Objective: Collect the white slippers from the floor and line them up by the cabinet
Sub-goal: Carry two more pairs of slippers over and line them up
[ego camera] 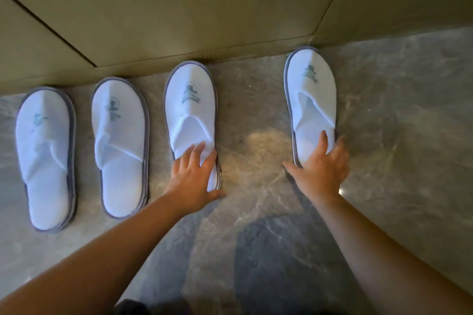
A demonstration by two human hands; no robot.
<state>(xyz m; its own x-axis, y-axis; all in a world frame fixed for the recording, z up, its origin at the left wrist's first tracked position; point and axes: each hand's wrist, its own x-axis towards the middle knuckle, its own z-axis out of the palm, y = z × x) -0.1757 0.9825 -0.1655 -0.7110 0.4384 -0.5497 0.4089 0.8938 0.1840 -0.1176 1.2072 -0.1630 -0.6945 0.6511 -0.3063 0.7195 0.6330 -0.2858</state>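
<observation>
Prob. hotel room or entry: polished grey marble-veined stone floor (384,135), plain olive-beige flat-panel cabinet fronts (179,7), matching white terry disposable slippers w/ embroidered logo (189,100).

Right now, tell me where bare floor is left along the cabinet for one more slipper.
Widest patch: between the third slipper and the fourth slipper. More bare floor right of the fourth. Crowded on the left, where the first slipper and second slipper sit close.

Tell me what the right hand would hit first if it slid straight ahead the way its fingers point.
The right hand already rests on the heel of the rightmost slipper. Going on, it would likely meet that slipper's upper strap, then the cabinet base behind the toe.
</observation>
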